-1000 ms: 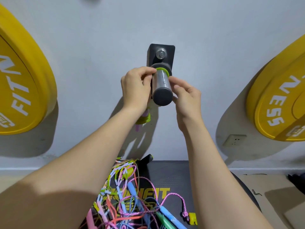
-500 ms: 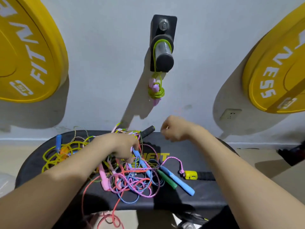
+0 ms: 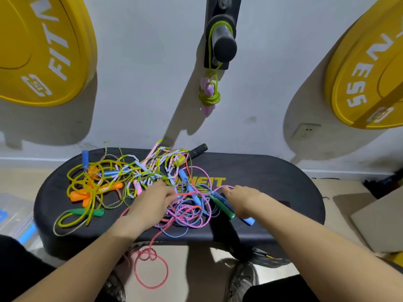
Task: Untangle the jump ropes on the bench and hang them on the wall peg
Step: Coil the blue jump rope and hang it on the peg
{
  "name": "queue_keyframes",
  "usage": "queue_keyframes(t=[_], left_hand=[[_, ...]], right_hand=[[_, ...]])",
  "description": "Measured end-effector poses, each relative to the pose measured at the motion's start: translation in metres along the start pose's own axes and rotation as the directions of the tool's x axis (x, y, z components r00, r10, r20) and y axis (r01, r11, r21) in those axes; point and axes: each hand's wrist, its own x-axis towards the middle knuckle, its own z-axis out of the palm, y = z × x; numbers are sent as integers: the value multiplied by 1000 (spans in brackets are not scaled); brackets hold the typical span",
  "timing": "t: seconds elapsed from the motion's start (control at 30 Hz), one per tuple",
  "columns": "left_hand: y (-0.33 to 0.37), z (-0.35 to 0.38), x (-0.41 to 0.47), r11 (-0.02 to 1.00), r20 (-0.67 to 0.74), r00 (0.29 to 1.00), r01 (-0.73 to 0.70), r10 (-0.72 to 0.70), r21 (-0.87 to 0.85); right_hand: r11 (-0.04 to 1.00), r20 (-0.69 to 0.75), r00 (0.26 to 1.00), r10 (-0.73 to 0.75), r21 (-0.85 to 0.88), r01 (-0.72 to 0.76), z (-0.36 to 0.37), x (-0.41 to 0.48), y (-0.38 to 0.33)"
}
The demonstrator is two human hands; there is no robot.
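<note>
One green rope (image 3: 210, 92) hung coiled from the peg (image 3: 223, 44); the rest lay in a tangle (image 3: 152, 177) on the bench (image 3: 272, 182) below. The left hand (image 3: 152, 202) sat in the tangle's middle, fingertips buried among cords. The right hand (image 3: 243, 198) lay against a green handle (image 3: 224, 209), fingers bent. Whether either hand gripped anything could not be told. The step looked like choosing the next rope, which called for taking one handle and tracing its cord free before lifting.
</note>
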Motion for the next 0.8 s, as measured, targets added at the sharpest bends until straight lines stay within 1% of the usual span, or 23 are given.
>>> queue_keyframes(t=[0.07,0.13,0.2,0.23,0.27,0.3,0.33,0.37,0.4,0.43,0.47,0.5,0.53,0.57,0.6,0.67,0.7,0.73,0.8], left_hand=[[0,-12,8,999,-43,999,-5,4,-40],[-1,-18,12,1000,-13,1000,12,-12,9],[-3,-21,10,988,-20,996,87,-85,127],[-2,-22,6,970,-53,990,140,-132,200],[-2,-20,3,942,-99,984,169,-146,289],[0,-18,0,908,-141,983,164,-118,386],[3,-16,-2,880,-172,984,113,-37,461],[8,-13,-3,875,-154,985,5,80,484],[13,-9,-3,878,-106,969,-152,223,454],[17,-4,-4,878,-50,940,-296,339,376],[22,2,-6,867,16,915,-387,403,314],[27,8,-8,860,90,907,-420,412,291],[29,16,-9,848,177,905,-424,386,318],[31,24,-11,826,269,911,-400,312,398],[31,33,-13,780,332,915,-377,229,500],[28,43,-15,678,360,922,-355,141,644],[27,44,-14,662,354,926,-349,134,663],[26,44,-14,670,345,929,-343,136,658],[21,39,-11,723,325,933,-332,156,605]], right_hand=[[1000,-5,1000,-8,-1,8,8,4,0],[999,-13,999,40,-24,-40,12,6,0],[994,23,996,90,-58,-89,15,8,3],[992,37,995,92,-85,-89,17,9,6],[990,33,996,79,-118,-75,18,9,8],[988,20,999,50,-148,-47,19,9,10],[986,15,1000,15,-164,-13,19,9,13],[986,22,1000,-9,-163,13,19,8,16],[989,30,999,-23,-149,27,18,6,19],[990,27,999,-33,-133,36,17,4,22],[992,5,999,-40,-117,40,13,2,25],[995,-41,998,-43,-92,39,8,0,28],[998,-98,995,-36,-54,31,2,-1,32],[1000,-155,988,-17,-8,15,-6,-3,36],[1000,-215,976,15,25,-10,-15,-5,38],[997,-361,930,74,42,-63,-31,-11,42],[994,-448,888,105,48,-94,-36,-14,44],[989,-522,841,143,57,-133,-40,-18,44],[977,-615,759,213,116,-180,-47,-29,42]])
